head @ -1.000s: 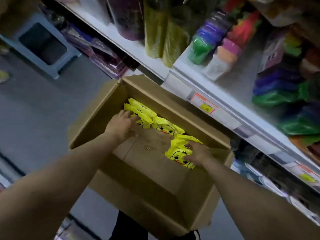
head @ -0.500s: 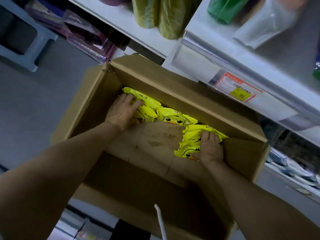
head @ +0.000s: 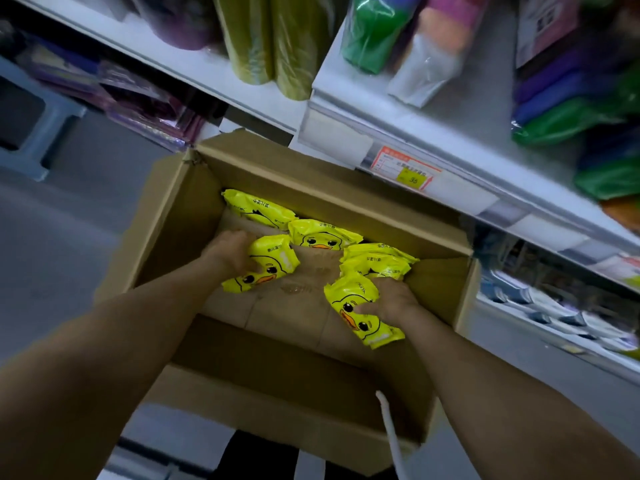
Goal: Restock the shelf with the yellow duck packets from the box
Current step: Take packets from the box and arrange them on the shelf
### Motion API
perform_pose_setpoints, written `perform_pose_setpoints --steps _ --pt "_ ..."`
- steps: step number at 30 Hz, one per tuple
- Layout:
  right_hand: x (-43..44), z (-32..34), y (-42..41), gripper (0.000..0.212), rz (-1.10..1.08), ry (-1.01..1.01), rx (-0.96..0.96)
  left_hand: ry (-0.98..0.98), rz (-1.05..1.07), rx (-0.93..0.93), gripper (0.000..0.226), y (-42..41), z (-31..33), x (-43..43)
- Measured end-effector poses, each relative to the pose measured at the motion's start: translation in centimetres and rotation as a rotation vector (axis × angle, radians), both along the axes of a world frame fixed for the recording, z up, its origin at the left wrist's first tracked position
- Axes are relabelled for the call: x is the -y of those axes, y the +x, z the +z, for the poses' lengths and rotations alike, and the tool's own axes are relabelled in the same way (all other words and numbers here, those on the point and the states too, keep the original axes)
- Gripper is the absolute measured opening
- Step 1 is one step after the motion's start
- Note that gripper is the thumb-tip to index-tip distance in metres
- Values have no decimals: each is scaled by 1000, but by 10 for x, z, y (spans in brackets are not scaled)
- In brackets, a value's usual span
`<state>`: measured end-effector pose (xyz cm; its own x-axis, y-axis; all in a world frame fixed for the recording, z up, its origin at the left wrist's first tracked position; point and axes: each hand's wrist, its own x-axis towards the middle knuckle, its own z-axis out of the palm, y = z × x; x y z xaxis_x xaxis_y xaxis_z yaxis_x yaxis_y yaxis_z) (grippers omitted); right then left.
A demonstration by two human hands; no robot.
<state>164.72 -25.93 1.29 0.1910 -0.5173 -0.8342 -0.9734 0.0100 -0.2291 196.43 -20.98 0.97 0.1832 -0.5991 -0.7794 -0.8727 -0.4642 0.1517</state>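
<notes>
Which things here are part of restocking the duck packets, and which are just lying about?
Part of the job:
- left hand, gripping left duck packet
- right hand, gripping right duck packet
- loose packets in cardboard box
- shelf

Lying about:
- olive rolls
- blue stool
- price label

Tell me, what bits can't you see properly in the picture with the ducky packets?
All in the head view:
- Left hand fingers: tucked behind the left packet it grips.
- Right hand fingers: mostly behind the right packet it grips.
- Stacked packets, how many: they overlap each other.
- Price label small print: too blurred and small.
- Green rolls on the shelf: tops cut off by the top edge.
</notes>
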Motion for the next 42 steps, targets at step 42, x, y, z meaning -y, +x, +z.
perform_pose_setpoints --steps 42 --pt "-109 412 -515 33 -484 -714 384 -579 -387 -306 36 -532 468 -5"
